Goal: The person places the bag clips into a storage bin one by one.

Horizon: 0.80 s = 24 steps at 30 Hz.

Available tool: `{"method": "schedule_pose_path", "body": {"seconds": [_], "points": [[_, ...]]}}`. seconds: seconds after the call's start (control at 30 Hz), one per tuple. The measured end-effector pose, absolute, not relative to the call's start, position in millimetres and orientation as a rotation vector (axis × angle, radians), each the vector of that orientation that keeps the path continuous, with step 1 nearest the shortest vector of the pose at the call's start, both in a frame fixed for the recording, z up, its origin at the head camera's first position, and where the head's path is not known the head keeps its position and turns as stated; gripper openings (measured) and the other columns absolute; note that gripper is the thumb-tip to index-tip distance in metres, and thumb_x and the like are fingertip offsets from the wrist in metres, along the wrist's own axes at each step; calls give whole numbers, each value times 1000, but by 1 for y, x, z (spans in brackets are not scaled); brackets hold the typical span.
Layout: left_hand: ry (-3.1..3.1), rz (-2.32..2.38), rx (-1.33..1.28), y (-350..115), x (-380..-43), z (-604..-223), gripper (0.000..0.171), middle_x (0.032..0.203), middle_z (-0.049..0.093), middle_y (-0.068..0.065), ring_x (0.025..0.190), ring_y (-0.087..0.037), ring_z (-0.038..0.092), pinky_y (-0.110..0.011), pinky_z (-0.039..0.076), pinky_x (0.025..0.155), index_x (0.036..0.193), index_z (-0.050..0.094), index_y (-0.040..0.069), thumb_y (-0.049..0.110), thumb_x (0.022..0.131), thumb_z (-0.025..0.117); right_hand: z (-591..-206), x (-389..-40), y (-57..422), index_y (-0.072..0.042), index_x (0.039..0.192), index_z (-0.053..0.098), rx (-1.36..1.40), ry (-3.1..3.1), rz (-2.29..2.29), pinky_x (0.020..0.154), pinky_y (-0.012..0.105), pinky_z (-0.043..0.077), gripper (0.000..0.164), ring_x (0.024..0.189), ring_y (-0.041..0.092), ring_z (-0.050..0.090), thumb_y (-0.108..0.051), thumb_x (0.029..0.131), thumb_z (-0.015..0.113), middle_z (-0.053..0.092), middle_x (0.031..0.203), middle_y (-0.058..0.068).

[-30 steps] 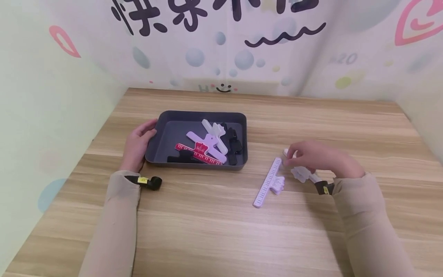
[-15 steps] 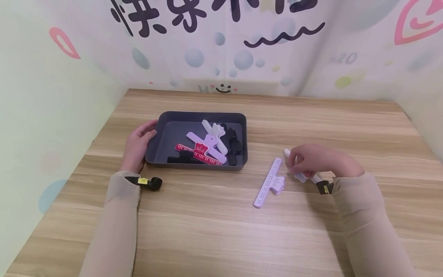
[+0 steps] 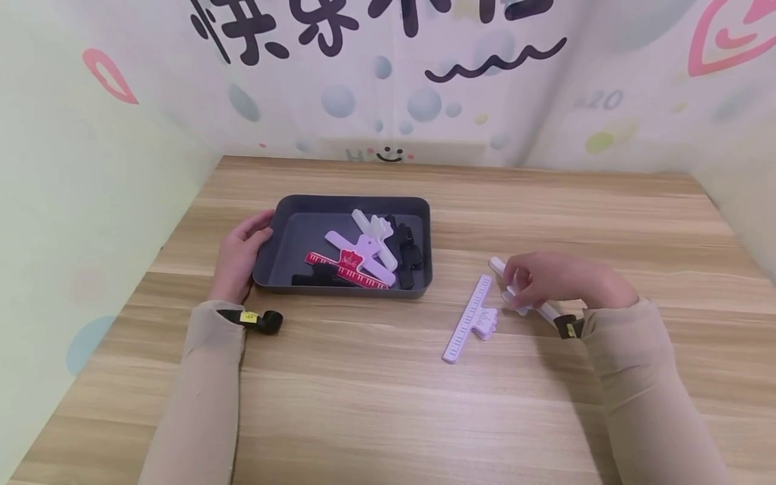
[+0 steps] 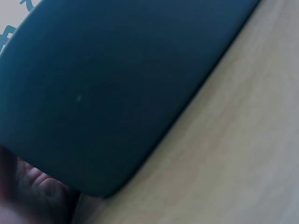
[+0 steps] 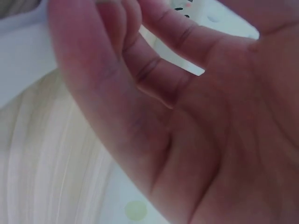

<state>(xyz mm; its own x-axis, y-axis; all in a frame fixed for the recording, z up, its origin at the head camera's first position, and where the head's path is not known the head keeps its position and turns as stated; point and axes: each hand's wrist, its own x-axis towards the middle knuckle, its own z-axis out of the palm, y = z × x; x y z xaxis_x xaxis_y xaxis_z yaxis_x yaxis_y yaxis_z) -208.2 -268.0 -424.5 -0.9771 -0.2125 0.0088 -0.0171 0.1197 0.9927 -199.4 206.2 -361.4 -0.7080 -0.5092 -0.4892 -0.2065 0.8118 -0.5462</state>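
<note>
My left hand [image 3: 235, 259] holds the left end of a dark grey tray [image 3: 262, 273], thumb at the rim. In the left wrist view the tray's dark wall [image 4: 107, 93] covers most of the picture, with part of the hand [image 4: 39, 186] at lower left. On the table to the right, my right hand [image 3: 554, 279] pinches a white ruler-shaped clip [image 3: 549, 312] between thumb and fingers; the hand hides part of it. The right wrist view shows the palm and fingers [image 5: 88, 88] close up, with a white piece of the clip at the upper left.
A pale purple ruler clip [image 3: 467, 323] with a keyboard print lies between the tray and my right hand. Inside the tray are a red clip [image 3: 348, 261], a light purple clip [image 3: 339, 242], a white clip [image 3: 380, 232] and several black clips [image 3: 412, 256]. A printed cloth [image 3: 303, 121] stands behind the wooden table [image 3: 364, 404].
My right hand's fingers have closed on the white clip, which has shifted and turned slightly. The left hand stays at the tray, and the tray's contents look the same.
</note>
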Motion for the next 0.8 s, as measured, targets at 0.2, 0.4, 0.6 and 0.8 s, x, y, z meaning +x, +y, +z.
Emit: {"method": "schedule_pose_path", "body": {"seconds": [0.2, 0.4, 0.6, 0.8], "points": [[-2241, -1965, 231, -267, -208, -424, 38, 128, 49, -6, 112, -15, 45, -18, 39, 83, 127, 51, 13, 17, 90, 53, -364, -201, 207, -9, 102, 55, -510, 2316, -621, 63, 30, 49, 28, 69, 17, 55, -15, 78, 67, 52, 81, 7], [-2274, -1925, 234, -268, -208, -424, 38, 129, 48, -5, 114, -14, 44, -22, 37, 87, 128, 50, 15, 19, 90, 53, -365, -203, 205, -8, 104, 56, -486, 2310, -630, 63, 30, 49, 27, 69, 17, 59, -18, 80, 65, 55, 83, 8], [-2283, -1907, 228, -269, -207, -424, 38, 129, 49, -4, 114, -13, 44, -23, 36, 90, 127, 51, 15, 20, 90, 53, -365, -203, 205, -9, 105, 58, -491, 2337, -620, 61, 30, 49, 26, 66, 17, 58, -19, 82, 62, 59, 80, 5], [-2284, -1908, 238, -268, -208, -424, 37, 128, 49, -3, 114, -14, 44, -28, 35, 92, 127, 52, 17, 21, 90, 53, -366, -204, 204, -9, 103, 57, -513, 2386, -667, 59, 30, 48, 21, 61, 17, 55, -19, 83, 59, 59, 75, 5]]}}
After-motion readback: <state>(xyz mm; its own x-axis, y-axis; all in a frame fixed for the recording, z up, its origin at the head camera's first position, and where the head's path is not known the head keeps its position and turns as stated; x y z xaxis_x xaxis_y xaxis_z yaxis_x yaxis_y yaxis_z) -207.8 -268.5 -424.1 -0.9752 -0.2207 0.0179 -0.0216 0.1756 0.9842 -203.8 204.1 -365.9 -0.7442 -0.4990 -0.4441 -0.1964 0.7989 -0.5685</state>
